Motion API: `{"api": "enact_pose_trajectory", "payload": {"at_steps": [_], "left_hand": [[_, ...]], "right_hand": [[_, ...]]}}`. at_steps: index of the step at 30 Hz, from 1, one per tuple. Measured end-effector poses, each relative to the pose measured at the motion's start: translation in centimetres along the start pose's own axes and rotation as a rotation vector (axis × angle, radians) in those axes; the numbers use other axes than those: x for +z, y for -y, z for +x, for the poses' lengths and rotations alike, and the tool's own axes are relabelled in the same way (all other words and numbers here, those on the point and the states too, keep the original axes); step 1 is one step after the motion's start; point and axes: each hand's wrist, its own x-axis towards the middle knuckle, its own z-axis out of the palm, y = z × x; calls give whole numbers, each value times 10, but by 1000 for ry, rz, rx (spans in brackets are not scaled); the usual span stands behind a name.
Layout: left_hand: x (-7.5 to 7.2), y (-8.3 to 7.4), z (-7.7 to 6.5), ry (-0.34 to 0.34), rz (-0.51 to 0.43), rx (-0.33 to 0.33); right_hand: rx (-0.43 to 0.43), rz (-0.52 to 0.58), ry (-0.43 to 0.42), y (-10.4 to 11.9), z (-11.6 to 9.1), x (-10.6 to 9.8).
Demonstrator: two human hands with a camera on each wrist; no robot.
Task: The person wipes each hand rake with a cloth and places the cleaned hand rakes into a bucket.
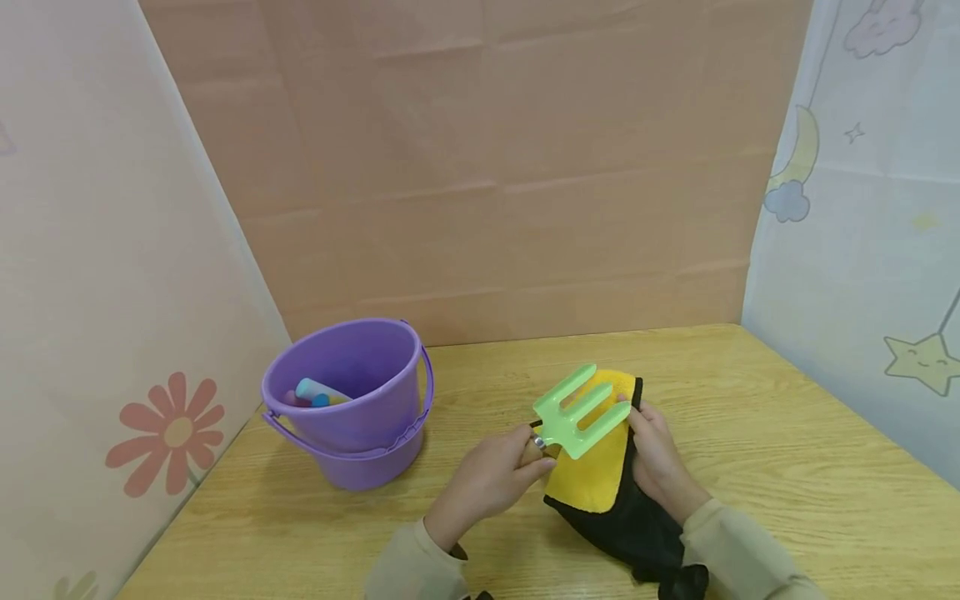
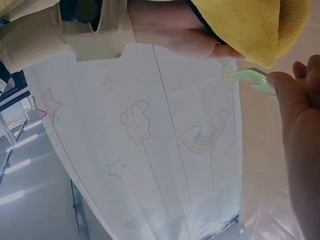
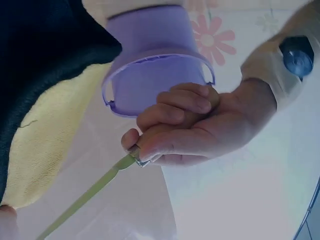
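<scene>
In the head view my left hand (image 1: 491, 475) grips the wooden handle of a small light-green hand fork (image 1: 576, 417), its three tines pointing up and to the right. My right hand (image 1: 663, 462) holds the right edge of a yellow cloth with black trim and a black back (image 1: 592, 479). The fork's head lies over the yellow side; whether they touch I cannot tell. In the right wrist view the fingers of the left hand (image 3: 185, 122) curl round the handle. The left wrist view shows the right hand (image 2: 185, 35) at the cloth's edge (image 2: 250, 25).
To the left on the wooden table (image 1: 262, 550) stands a purple bucket (image 1: 360, 433) with its handle hanging at the front. Several coloured pieces, one a light-blue cylinder (image 1: 318, 390), lie inside it. A brown sheet (image 1: 495, 167) backs the table, and printed sheets flank both sides.
</scene>
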Motion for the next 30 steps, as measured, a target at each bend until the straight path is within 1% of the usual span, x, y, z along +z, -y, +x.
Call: {"api": "enact_pose_trajectory", "payload": {"at_steps": [2, 4, 7, 9, 12, 16, 21, 24, 25, 26, 30], "left_hand": [[0, -2, 1, 2, -10, 14], [0, -4, 1, 2, -20, 33], [1, -7, 1, 4, -30, 54], [3, -8, 1, 6, -19, 67], [4, -9, 1, 9, 7, 77], [6, -8, 1, -1, 27, 76], [8, -7, 2, -15, 26, 57], [9, -6, 3, -20, 35, 42], [10, -6, 3, -22, 41, 37], [10, -6, 3, -22, 45, 34], [12, -6, 4, -21, 69, 19]], "right_hand": [[52, 52, 23, 0, 1, 2], [85, 80, 38, -2, 1, 5], [104, 91, 81, -4, -1, 10], [112, 85, 123, -6, -2, 12], [141, 58, 107, -7, -3, 17], [182, 32, 44, -7, -4, 21], [180, 50, 48, -7, -3, 22], [177, 88, 60, -7, -3, 20], [179, 115, 67, -7, -4, 19], [174, 154, 97, -7, -4, 17], [154, 378, 306, -4, -5, 13]]}}
